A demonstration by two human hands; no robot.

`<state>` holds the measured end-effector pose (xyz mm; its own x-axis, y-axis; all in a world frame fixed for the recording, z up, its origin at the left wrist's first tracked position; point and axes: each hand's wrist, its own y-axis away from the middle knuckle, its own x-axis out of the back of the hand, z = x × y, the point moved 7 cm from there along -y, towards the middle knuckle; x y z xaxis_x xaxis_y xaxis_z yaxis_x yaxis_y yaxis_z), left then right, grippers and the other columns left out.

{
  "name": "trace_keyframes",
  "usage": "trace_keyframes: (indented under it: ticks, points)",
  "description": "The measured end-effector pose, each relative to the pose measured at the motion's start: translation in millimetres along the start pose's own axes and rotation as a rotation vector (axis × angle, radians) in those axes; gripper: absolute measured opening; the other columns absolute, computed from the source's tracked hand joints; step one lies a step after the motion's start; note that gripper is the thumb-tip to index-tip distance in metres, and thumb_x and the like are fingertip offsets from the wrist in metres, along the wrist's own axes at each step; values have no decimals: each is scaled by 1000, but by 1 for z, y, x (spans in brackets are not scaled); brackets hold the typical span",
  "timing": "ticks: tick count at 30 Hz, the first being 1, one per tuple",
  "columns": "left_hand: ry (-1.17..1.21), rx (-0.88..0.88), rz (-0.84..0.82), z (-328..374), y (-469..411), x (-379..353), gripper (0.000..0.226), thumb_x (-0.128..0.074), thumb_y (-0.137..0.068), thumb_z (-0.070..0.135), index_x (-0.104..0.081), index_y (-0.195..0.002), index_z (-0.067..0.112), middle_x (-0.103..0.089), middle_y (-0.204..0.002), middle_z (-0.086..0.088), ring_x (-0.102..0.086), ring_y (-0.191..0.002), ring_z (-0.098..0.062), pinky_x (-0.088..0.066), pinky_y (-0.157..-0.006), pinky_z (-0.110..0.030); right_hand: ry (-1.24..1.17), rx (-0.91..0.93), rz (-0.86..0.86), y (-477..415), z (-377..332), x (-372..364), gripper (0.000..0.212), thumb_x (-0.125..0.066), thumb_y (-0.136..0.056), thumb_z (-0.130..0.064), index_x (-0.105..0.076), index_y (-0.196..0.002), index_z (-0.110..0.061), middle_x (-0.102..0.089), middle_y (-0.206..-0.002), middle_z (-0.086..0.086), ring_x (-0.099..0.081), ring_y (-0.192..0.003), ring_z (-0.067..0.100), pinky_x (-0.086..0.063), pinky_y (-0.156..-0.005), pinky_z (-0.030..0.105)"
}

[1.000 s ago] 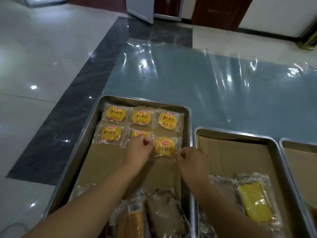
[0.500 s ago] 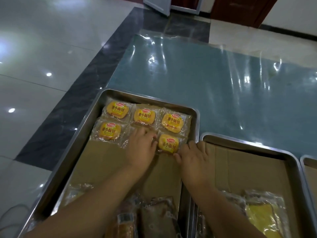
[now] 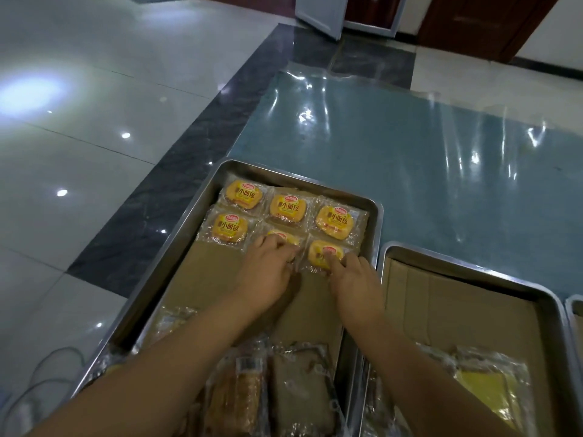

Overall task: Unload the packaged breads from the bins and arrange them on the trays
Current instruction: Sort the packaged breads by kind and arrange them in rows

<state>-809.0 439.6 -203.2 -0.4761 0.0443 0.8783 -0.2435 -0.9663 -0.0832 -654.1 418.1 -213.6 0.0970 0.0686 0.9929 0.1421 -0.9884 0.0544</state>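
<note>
Indoor hall, seemingly; glossy tiled floor (image 3: 110, 74); dark wooden doors (image 3: 479, 23); steel trays (image 3: 299, 181) on plastic sheeting (image 3: 410, 152).

Tiled floor (image 3: 110, 74) w/ dark strip (image 3: 189, 184); glossy blue sheet (image 3: 394, 159) spread on it. Three steel trays side by side: L tray (image 3: 183, 247), mid tray (image 3: 473, 274), 3rd tray (image 3: 574, 303) cut off at R.

Six small bread packets (image 3: 287, 208) are counted, two under the left hand (image 3: 268, 274) and right hand (image 3: 353, 279); three trays (image 3: 179, 247) and at least four larger packs (image 3: 299, 389) are seen.
</note>
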Motion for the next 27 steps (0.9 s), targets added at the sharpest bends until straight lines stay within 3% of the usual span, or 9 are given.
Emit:
trace_keyframes:
  ticks: [3,5,9,12,17,22,27]
  points:
    - [2,6,-86,-13,22,12,36,-64,-82,22,-62,-118,28,-52,-119,1,-36,-118,-19,-31,-95,-30,-33,11,22,14,-5,10,47,-59,-86,-13,-49,-132,-19,-57,-113,6,-51,-97,23,-41,-81,33]
    - [18,33,-158,-20,40,20,37,-66,-82,27,-61,-119,32,-52,-120,5,-34,-118,-15,-28,-93,-27,-33,27,33,26,-11,15,41,-63,-81,-10,-58,-121,-17,-60,-109,6,-53,-94,24,-42,-79,34]
    - [26,84,-368,-31,76,23,35,-67,-80,38,-61,-114,35,-49,-113,11,-36,-116,-12,-32,-94,-30,-123,70,-92,53,-23,11,38,-54,-89,-17,-57,-126,-17,-58,-122,4,-53,-107,22,-41,-94,33]
    - [29,51,-430,-29,97,28,35,-68,-79,41,-62,-113,35,-44,-104,13,-37,-110,-11,-32,-86,-26,-226,76,-169,79,-33,15,35,-48,-93,-22,-57,-127,-21,-60,-118,0,-57,-103,19,-42,-93,28]
    - [50,-87,-483,0,117,24,33,-59,-86,44,-60,-118,36,-53,-115,9,-42,-112,-12,-28,-83,-23,-216,15,-135,128,-38,30,28,-45,-96,-28,-64,-114,-22,-64,-106,-1,-55,-98,17,-42,-92,32]
    - [8,-259,-522,44,129,16,50,-57,-84,51,-52,-129,32,-52,-121,5,-39,-116,-14,-30,-88,-27,-205,-64,-160,165,-39,30,26,-45,-95,-34,-65,-107,-24,-61,-104,-7,-53,-100,12,-40,-90,26]
    - [-77,-398,-631,71,161,1,80,-51,-67,71,-43,-130,23,-42,-129,-2,-37,-118,-22,-30,-99,-36,-190,-205,-163,194,-45,25,26,-43,-95,-35,-58,-114,-25,-59,-108,-6,-57,-92,12,-48,-78,28]
